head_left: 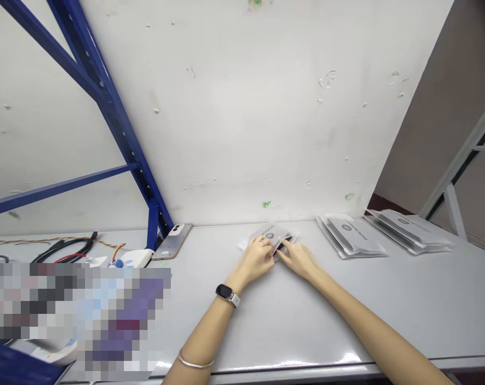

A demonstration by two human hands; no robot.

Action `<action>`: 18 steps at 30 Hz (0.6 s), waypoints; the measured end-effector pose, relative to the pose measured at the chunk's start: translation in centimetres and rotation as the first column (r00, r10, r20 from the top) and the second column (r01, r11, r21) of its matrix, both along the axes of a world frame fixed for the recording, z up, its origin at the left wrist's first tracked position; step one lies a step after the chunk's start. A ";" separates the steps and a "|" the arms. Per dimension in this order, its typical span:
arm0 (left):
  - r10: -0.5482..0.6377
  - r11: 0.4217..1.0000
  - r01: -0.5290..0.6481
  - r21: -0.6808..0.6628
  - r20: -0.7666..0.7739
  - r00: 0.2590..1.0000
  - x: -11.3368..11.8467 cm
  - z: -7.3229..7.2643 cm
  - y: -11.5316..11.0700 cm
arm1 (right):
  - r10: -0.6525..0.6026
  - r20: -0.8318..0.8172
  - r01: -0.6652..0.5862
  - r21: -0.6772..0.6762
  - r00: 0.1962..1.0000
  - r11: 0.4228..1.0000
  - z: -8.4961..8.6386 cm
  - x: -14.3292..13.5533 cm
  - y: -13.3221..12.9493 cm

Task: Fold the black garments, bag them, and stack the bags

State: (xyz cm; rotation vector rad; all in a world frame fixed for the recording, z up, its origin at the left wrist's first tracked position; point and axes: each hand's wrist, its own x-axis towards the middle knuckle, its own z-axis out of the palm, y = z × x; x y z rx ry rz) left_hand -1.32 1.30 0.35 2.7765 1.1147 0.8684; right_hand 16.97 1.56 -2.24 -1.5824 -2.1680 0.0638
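A frosted plastic bag with grey print lies near the back of the table, below the white wall. My left hand has its fingers curled closed on the near edge of this bag. A dark, flat item shows at the bag's right side, and its kind cannot be made out. Against it, my right hand has its thumb and fingers pressed together, partly hiding it. Both hands are close together, with their fingertips almost meeting at the bag.
Stacked filled frosted bags lie to the right, one pile nearer and another farther right. A phone rests by the blue metal frame. Cables and a white power strip occupy the left, beside a blurred-out area.
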 end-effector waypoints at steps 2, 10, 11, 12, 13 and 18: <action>-0.041 0.998 0.043 -0.050 0.037 0.998 1.0 -0.3 -0.5 | -0.010 -0.087 0.005 -0.054 0.996 0.999 0.0 -0.4 -0.2; 0.395 0.904 -0.347 -0.249 0.181 0.900 1.7 -1.0 -0.5 | -0.200 -0.266 0.160 -0.166 0.943 0.973 0.0 -0.1 0.2; 0.500 0.845 -0.439 -0.304 0.162 0.851 1.4 -1.0 -0.2 | -0.204 -0.255 0.165 -0.166 0.945 0.972 -0.1 -0.1 0.3; 0.575 0.788 -0.505 -0.352 0.129 0.808 1.1 -1.0 0.0 | -0.205 -0.247 0.169 -0.162 0.947 0.972 -0.1 -0.2 0.4; 0.618 0.745 -0.542 -0.389 0.095 0.780 0.8 -1.0 0.3 | -0.205 -0.239 0.171 -0.157 0.949 0.973 0.0 -0.3 0.5; 0.615 0.730 -0.514 -0.451 0.103 0.782 0.0 -0.7 0.8 | -0.273 -0.221 0.214 -0.256 0.936 0.943 0.2 -1.0 1.2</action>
